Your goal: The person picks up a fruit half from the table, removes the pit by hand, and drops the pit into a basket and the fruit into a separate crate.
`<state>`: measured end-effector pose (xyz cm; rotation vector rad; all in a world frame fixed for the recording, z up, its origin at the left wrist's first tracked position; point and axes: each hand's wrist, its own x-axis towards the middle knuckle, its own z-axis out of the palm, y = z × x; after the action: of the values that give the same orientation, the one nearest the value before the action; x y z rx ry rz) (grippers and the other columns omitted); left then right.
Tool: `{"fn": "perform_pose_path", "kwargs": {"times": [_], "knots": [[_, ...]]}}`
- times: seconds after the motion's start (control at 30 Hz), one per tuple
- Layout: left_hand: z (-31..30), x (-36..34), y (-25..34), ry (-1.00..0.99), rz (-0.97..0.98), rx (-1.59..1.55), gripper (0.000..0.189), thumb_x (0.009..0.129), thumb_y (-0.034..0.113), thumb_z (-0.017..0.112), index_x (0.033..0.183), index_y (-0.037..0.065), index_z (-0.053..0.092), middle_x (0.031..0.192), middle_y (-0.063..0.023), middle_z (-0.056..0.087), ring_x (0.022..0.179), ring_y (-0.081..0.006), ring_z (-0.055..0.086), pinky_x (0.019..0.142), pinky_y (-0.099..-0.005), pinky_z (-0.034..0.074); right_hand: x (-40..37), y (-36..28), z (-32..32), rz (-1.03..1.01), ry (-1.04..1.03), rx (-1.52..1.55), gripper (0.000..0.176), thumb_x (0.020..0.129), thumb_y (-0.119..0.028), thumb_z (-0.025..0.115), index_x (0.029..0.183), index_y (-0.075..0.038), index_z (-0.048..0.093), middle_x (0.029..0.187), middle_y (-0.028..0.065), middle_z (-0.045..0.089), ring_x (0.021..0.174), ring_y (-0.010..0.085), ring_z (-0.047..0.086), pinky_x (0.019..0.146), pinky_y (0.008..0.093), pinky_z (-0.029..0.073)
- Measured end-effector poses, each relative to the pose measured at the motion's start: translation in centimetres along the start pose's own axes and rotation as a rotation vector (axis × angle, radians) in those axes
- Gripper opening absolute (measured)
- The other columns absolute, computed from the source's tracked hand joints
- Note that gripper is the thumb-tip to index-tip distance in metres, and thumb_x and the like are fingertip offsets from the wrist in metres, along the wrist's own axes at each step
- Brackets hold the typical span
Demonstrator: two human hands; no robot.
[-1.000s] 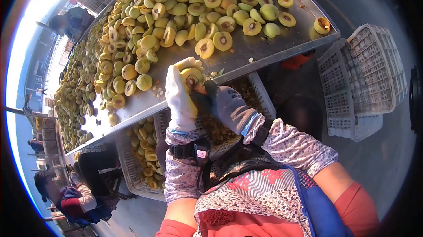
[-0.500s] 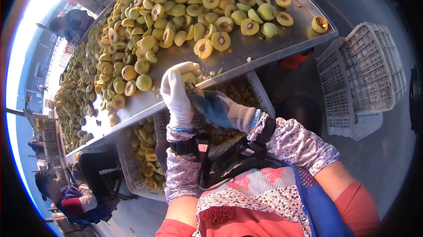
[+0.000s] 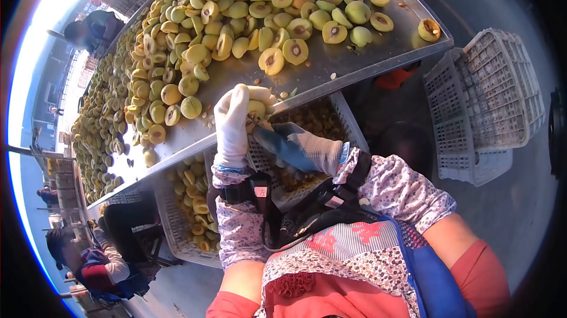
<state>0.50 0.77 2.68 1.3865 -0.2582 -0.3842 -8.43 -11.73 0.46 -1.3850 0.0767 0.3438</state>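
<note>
My left hand [image 3: 231, 120], in a white glove, is closed around a yellow-green stone fruit [image 3: 256, 109] just over the near edge of the metal table. My right hand [image 3: 289, 144], in a blue-coated knit glove, is closed, with its fingertips against the underside of that fruit. Whatever sits between the right fingers is hidden. On the metal table [image 3: 336, 73] beyond the hands lies a big heap of halved stone fruit [image 3: 236, 11], many with the brown pit showing. Two cut halves [image 3: 295, 51] lie nearest to my hands, and small pale kernels are scattered by the edge.
Below the table edge a crate [image 3: 348, 118] holds brownish scraps, and another crate [image 3: 171, 223] holds fruit halves. Plastic crates [image 3: 496, 90] lean together on the floor at right. One person [image 3: 100, 262] sits at lower left; another [image 3: 94, 31] is across the table.
My left hand has tilted slightly and shifted a little to the left, still holding the fruit. My right fingers stay against it. The seated person's arm has moved a little.
</note>
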Motion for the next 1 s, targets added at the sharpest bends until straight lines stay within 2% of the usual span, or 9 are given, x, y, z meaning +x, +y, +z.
{"fn": "perform_pose_path", "kwargs": {"times": [0.07,0.17,0.43,0.5,0.57,0.7,0.9,0.97,1.0], "knots": [[-0.4,0.0,0.4,-0.114,-0.03,-0.033,0.041,0.101,0.033,0.056,0.092,-0.005,0.07,0.08,-0.0136,0.071,0.065,-0.0159,0.064,0.054,-0.0255,0.052,-0.4,-0.8,-0.8,0.265,-0.184,0.109,0.064,0.095,-0.067,0.048,0.088,-0.004,0.056,0.063,0.0039,0.05,0.047,0.0155,0.048,0.041,0.0318,0.041],[0.5,0.0,0.0,0.012,0.033,0.074,0.042,0.101,0.033,0.056,0.092,-0.005,0.069,0.08,-0.0139,0.071,0.065,-0.0165,0.065,0.056,-0.0254,0.052,-0.4,-1.2,0.0,0.233,-0.051,0.019,0.062,0.094,-0.069,0.049,0.083,-0.009,0.052,0.061,0.0008,0.045,0.046,0.0121,0.043,0.041,0.0293,0.037],[0.6,0.3,-1.1,0.195,0.092,-0.036,0.045,0.104,0.034,0.05,0.094,-0.005,0.069,0.079,-0.0154,0.071,0.062,-0.0211,0.067,0.064,-0.0294,0.056,0.5,-0.1,1.8,0.132,-0.068,0.212,0.063,0.093,-0.072,0.048,0.084,-0.009,0.052,0.061,-0.0002,0.045,0.045,0.0117,0.042,0.039,0.0292,0.035],[0.4,0.5,-0.9,0.096,0.057,0.016,0.042,0.103,0.036,0.054,0.102,-0.004,0.067,0.089,-0.0151,0.072,0.071,-0.0182,0.066,0.067,-0.0285,0.053,0.4,-0.9,1.9,0.074,-0.013,0.18,0.063,0.093,-0.072,0.047,0.083,-0.009,0.052,0.06,-0.0006,0.045,0.045,0.0117,0.042,0.039,0.0296,0.035],[1.7,0.1,-0.8,0.135,0.141,-0.076,0.042,0.104,0.036,0.051,0.106,-0.004,0.066,0.094,-0.0156,0.071,0.077,-0.0197,0.067,0.07,-0.03,0.055,-0.1,-2.2,1.6,0.22,0.01,0.192,0.063,0.101,-0.061,0.044,0.085,-0.003,0.062,0.069,0.0034,0.06,0.059,0.012,0.056,0.056,0.0288,0.045],[2.0,-0.5,-1.1,0.196,0.282,-0.181,0.035,0.104,0.028,0.052,0.118,-0.003,0.061,0.107,-0.0161,0.069,0.09,-0.0176,0.065,0.073,-0.0293,0.054,0.6,-1.1,1.0,0.183,-0.141,0.359,0.062,0.102,-0.06,0.042,0.085,-0.004,0.063,0.069,0.004,0.061,0.062,0.0119,0.057,0.057,0.0293,0.046],[0.4,-0.2,-1.3,0.148,0.214,-0.024,0.034,0.102,0.022,0.052,0.092,-0.006,0.069,0.083,-0.0129,0.072,0.065,-0.015,0.062,0.063,-0.0261,0.05,0.1,-1.2,1.1,0.022,0.038,-0.112,0.065,0.097,-0.068,0.043,0.091,-0.007,0.066,0.07,0.0031,0.056,0.059,0.0124,0.055,0.054,0.0287,0.046],[-0.8,0.1,-0.7,-0.131,0.14,-0.039,0.036,0.1,0.024,0.054,0.089,-0.007,0.069,0.082,-0.0134,0.072,0.063,-0.0143,0.062,0.06,-0.0253,0.049,-0.9,-2.4,0.3,0.282,-0.139,0.095,0.06,0.095,-0.066,0.045,0.081,-0.009,0.052,0.057,-0.0025,0.042,0.044,0.0099,0.041,0.04,0.0279,0.034],[-0.8,0.0,-0.1,-0.158,0.083,-0.037,0.04,0.099,0.029,0.056,0.088,-0.007,0.069,0.081,-0.0138,0.072,0.062,-0.0147,0.063,0.06,-0.0245,0.049,-0.9,-2.0,0.0,0.289,-0.182,0.107,0.06,0.095,-0.066,0.045,0.081,-0.008,0.052,0.057,-0.0028,0.04,0.044,0.0092,0.039,0.04,0.0278,0.034]]}}
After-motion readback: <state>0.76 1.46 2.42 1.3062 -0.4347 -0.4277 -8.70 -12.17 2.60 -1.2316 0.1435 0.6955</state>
